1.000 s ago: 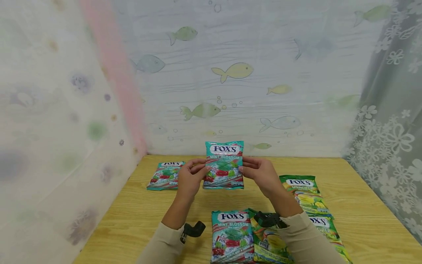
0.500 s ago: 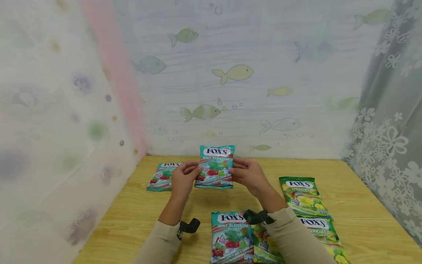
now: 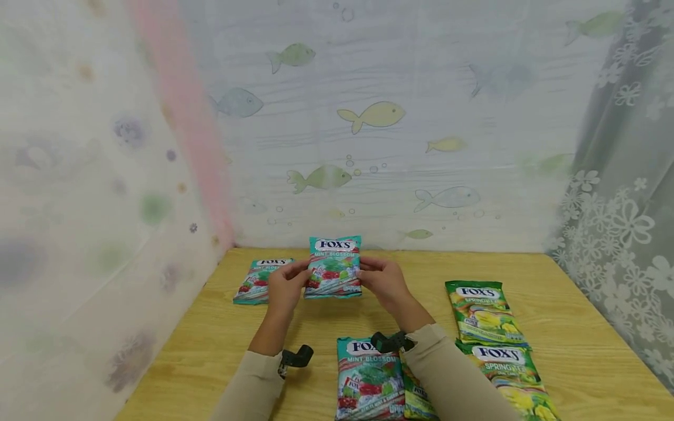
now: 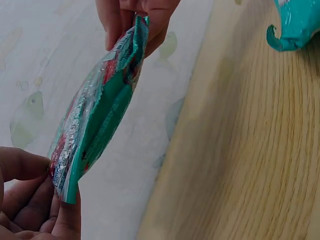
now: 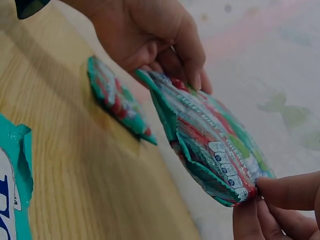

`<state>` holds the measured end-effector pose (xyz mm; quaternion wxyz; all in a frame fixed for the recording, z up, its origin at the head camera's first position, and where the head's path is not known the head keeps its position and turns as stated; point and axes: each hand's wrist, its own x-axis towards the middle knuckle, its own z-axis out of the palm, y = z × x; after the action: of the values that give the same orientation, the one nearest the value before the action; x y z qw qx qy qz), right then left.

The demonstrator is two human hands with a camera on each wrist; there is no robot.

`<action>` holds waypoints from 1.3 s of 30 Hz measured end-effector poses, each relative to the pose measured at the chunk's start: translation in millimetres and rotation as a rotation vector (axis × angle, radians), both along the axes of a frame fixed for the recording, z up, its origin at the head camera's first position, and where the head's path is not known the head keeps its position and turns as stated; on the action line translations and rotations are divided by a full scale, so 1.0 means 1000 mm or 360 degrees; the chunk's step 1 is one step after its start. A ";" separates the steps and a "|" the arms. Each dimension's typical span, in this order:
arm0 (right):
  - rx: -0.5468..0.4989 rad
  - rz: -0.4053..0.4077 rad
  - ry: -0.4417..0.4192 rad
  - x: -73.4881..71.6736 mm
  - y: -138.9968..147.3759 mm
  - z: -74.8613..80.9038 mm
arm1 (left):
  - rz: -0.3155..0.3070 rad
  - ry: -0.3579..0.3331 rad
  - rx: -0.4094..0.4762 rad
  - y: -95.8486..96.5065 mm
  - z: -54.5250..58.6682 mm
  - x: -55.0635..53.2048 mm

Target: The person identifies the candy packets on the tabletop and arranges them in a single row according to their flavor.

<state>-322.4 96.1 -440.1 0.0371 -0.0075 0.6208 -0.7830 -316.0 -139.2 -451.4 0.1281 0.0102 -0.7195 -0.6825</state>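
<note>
A teal candy bag (image 3: pixel 334 267) labelled Fox's Mint Blossom is held up over the far part of the table, its front toward the head camera. My left hand (image 3: pixel 286 286) pinches its left edge, thumb in front and fingers behind. On the opposite edge, my right hand (image 3: pixel 385 286) pinches it the same way. Both wrist views show the bag side-on between the two hands, clear of the wood. A second teal bag (image 3: pixel 256 282) lies at the back left, partly covered by the left hand in the head view.
Nearer me on the wooden table (image 3: pixel 210 351) lies another Mint Blossom bag (image 3: pixel 370 380). Beside it, a green-yellow bag (image 3: pixel 417 397) is mostly hidden by the right sleeve. Two green Spring Tea bags, one farther back (image 3: pixel 487 313) and one nearer (image 3: pixel 513 377), lie at the right. A fish-patterned sheet hangs behind.
Both hands have carried the held candy bag leftward and slightly down, away from the head camera. The bags on the table have stayed in place; the right forearm now covers more of the middle green one.
</note>
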 end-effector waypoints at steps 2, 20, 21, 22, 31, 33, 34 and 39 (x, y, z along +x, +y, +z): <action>0.0014 -0.0002 0.0003 -0.003 -0.003 -0.004 | 0.0011 -0.0025 -0.0021 -0.003 -0.002 -0.001; 0.0095 0.0037 -0.0107 -0.007 -0.027 -0.021 | 0.0108 -0.0231 -0.0189 -0.018 -0.023 -0.013; 0.0099 0.0044 -0.0108 -0.007 -0.029 -0.021 | 0.0116 -0.0225 -0.0198 -0.019 -0.024 -0.014; 0.0104 0.0048 -0.0108 -0.007 -0.030 -0.022 | 0.0126 -0.0223 -0.0201 -0.019 -0.024 -0.014; 0.0113 0.0146 -0.0110 -0.013 -0.045 -0.031 | 0.0225 -0.0273 -0.0294 -0.024 -0.025 -0.013; 0.0105 0.0163 -0.0127 -0.015 -0.048 -0.033 | 0.0240 -0.0289 -0.0353 -0.025 -0.024 -0.013; 0.0101 0.0170 -0.0141 -0.016 -0.049 -0.034 | 0.0246 -0.0300 -0.0376 -0.026 -0.023 -0.014; 0.0087 0.0224 -0.0140 -0.018 -0.054 -0.039 | 0.0247 -0.0345 -0.0343 -0.030 -0.021 -0.014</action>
<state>-340.7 42.2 -478.9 0.1194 -0.0157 0.6376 -0.7609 -329.9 -169.4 -472.7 0.1025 0.1254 -0.7952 -0.5843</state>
